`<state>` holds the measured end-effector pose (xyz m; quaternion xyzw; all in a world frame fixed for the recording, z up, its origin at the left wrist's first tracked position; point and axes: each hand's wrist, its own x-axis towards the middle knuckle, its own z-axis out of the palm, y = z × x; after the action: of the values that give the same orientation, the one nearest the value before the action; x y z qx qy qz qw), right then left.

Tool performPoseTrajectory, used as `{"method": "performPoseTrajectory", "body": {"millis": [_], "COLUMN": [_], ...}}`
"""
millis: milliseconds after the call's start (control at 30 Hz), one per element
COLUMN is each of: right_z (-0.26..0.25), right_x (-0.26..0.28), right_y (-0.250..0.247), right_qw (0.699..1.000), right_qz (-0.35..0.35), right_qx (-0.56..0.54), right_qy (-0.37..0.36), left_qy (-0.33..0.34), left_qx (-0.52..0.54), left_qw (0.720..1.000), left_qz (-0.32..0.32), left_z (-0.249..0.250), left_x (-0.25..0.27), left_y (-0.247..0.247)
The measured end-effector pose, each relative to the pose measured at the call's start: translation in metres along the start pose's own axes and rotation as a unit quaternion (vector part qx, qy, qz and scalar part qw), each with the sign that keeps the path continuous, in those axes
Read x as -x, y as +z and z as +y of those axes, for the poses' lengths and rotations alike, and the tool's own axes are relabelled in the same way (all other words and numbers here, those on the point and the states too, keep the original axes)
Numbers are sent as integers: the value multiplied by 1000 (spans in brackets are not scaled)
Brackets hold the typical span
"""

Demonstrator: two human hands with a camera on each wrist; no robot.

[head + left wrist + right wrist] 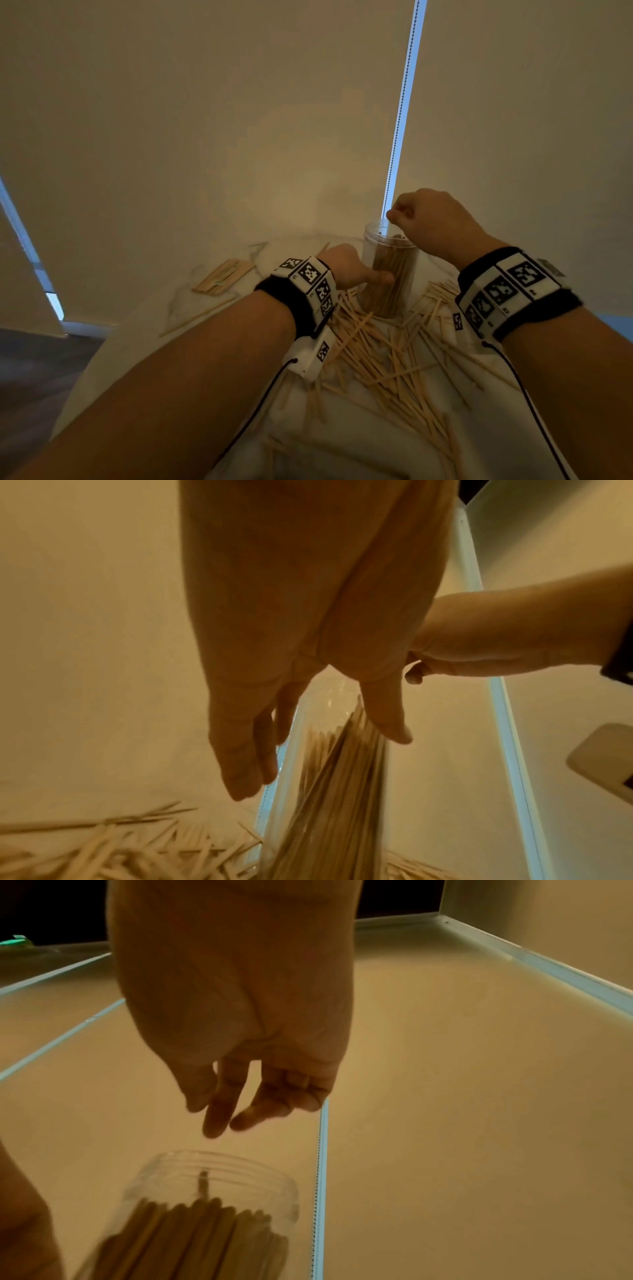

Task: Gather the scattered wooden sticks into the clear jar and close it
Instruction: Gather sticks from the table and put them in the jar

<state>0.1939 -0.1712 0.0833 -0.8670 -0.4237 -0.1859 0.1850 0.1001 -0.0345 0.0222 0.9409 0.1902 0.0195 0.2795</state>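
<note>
The clear jar (390, 291) stands upright on the white table (178, 329), lidless and packed with upright wooden sticks (192, 1229). My left hand (349, 270) holds it from the left, the thumb (387, 718) across its front and the fingers (240, 750) along its far side. My right hand (411, 216) hovers just above the jar's mouth (212, 1167), fingers (219, 1112) hanging loose and holding nothing. A single stick (204, 1180) stands inside the neck. Scattered thin sticks (376, 359) cover the table in front of and around the jar.
A small stack of wider flat sticks (222, 277) lies at the table's back left, with a lone thin stick (198, 315) near it. A roller blind with a bead chain (400, 113) hangs right behind the jar. Dark floor (34, 377) shows past the table's left edge.
</note>
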Motion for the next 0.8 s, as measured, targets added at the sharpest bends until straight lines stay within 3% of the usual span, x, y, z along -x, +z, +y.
{"method": "performPoseTrajectory", "body": {"millis": [100,200,333,433,500,667,800], "right_z": [-17,-29,-31,-36,-42,-63,-68], "right_x": [36,76,126,151,159,158,149], "right_y": [-2,1,-1,-8,-6,16,21], "right_qw": [999,989,923,874,862,884,900], "right_qz": [18,-123,-346,-422,-444,-428,-405], "right_qx": [29,78,148,210,212,165,154], "right_qy": [-35,-39,79,120,118,89,49], "left_qy": [-36,-64,-93,-112,-102,-44,-36], "left_qx": [-94,-181,-290,-273,-271,-299,-318], "left_qw": [994,978,942,933,929,943,946], "left_qz": [-32,-84,-143,-207,-232,-143,-55], "left_z": [-10,-25,-32,-44,-48,-51,-63], "left_x": [33,76,138,170,181,169,163], "left_y": [-4,-5,-4,7,16,13,9]}}
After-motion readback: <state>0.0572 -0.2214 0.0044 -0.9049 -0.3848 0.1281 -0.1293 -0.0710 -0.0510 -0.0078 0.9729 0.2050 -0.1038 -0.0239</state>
